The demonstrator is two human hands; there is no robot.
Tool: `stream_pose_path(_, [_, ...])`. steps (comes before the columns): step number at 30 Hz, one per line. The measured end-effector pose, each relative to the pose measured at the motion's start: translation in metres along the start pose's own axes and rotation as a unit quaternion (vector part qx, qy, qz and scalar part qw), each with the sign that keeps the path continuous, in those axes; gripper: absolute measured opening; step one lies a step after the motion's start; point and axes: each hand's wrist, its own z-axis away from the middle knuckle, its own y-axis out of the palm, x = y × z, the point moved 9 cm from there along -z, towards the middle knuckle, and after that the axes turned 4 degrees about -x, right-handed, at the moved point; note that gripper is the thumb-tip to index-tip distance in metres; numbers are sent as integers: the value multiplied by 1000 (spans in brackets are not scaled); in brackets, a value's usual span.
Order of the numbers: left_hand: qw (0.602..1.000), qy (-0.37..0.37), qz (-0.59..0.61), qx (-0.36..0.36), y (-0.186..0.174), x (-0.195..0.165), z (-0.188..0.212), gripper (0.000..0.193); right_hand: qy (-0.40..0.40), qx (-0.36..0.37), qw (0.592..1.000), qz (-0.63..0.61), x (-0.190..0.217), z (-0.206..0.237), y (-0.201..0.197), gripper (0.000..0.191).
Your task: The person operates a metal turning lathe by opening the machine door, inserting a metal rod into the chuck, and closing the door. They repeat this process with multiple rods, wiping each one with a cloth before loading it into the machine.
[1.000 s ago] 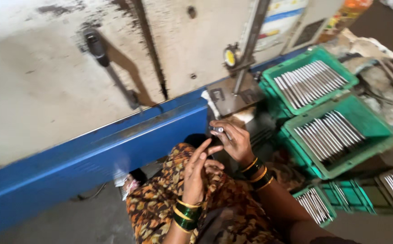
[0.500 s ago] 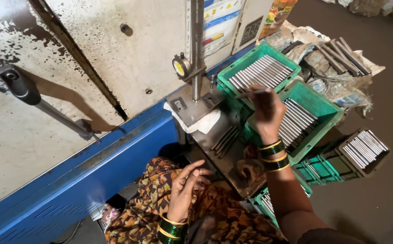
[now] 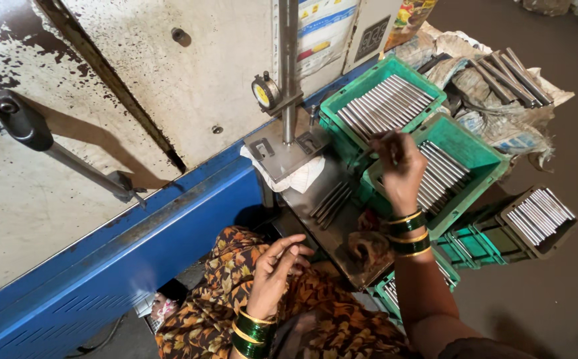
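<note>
The right hand [image 3: 398,169], fingers pinched on a thin metal rod [image 3: 376,138], reaches over the nearer green crate [image 3: 481,143] of rods. The left hand [image 3: 277,266] waits empty, fingers loosely apart. A few rods [image 3: 332,199] lie on the steel plate [image 3: 342,233] by the dial gauge [image 3: 265,92], both crates well filled.

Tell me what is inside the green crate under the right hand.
The green crate holds rows of thin metal rods lying side by side. The right hand covers its near end, so anything beneath the hand is hidden.

Your right hand [image 3: 400,166] is raised over the nearer crate [image 3: 485,174] of rods, which sits just in front of a second crate [image 3: 342,106] behind it; a third tray [image 3: 541,223] lies further right. Left of the crates stands the gauge stand [image 3: 287,143] on its plate [image 3: 342,229], loose rods [image 3: 331,201] lying just before it. Your left hand [image 3: 277,266] hovers over your lap, near the plate's front edge.
</note>
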Motion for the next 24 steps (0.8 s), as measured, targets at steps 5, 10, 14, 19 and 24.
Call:
stream_pose_path(5, [1000,16,2,-21,-2,1,1,31,82,44,994,-50,6,23,26,9])
stream_pose_path(10, [989,106,86,-65,-3,-35,15,33,-92,143,981,91,74,54,67,17])
stream_pose_path(14, [988,116,67,-74,2,-60,28,39,-221,194,953,64,122,85,98,16])
stream_pose_path(19, [965,243,57,-76,7,-82,49,37,-268,270,925,-10,153,115,121,23])
stream_pose_path(24, [966,216,94,-104,-8,-69,56,24,-255,293,921,-11,160,128,129,13])
